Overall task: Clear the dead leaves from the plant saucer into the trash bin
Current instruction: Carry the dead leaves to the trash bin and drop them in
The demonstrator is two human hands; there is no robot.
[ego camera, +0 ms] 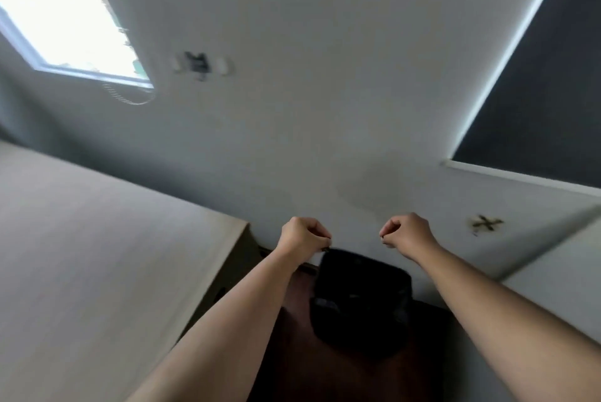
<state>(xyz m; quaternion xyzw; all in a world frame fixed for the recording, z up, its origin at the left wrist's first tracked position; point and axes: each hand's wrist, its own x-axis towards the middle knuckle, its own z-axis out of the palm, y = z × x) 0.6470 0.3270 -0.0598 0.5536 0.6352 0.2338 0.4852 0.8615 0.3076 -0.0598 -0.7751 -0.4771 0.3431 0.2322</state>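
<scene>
A black trash bin [361, 304] with a dark liner stands on the floor against the wall, below both my hands. My left hand [304, 236] hovers over the bin's far left rim, fingers pinched shut on a small dark leaf scrap [325, 249]. Level with it and a little further right, my right hand [408, 232] is pinched the same way, and a tiny dark bit [383, 236] shows at its fingertips. Neither the plant nor its saucer is in view. The frame is motion-blurred.
A pale wood cabinet [97, 255] fills the left side, close to the bin. White wall [325, 109] rises behind, with a bright window [65, 18] at upper left and a dark blind [553, 92] at right. Brown floor [292, 353] surrounds the bin.
</scene>
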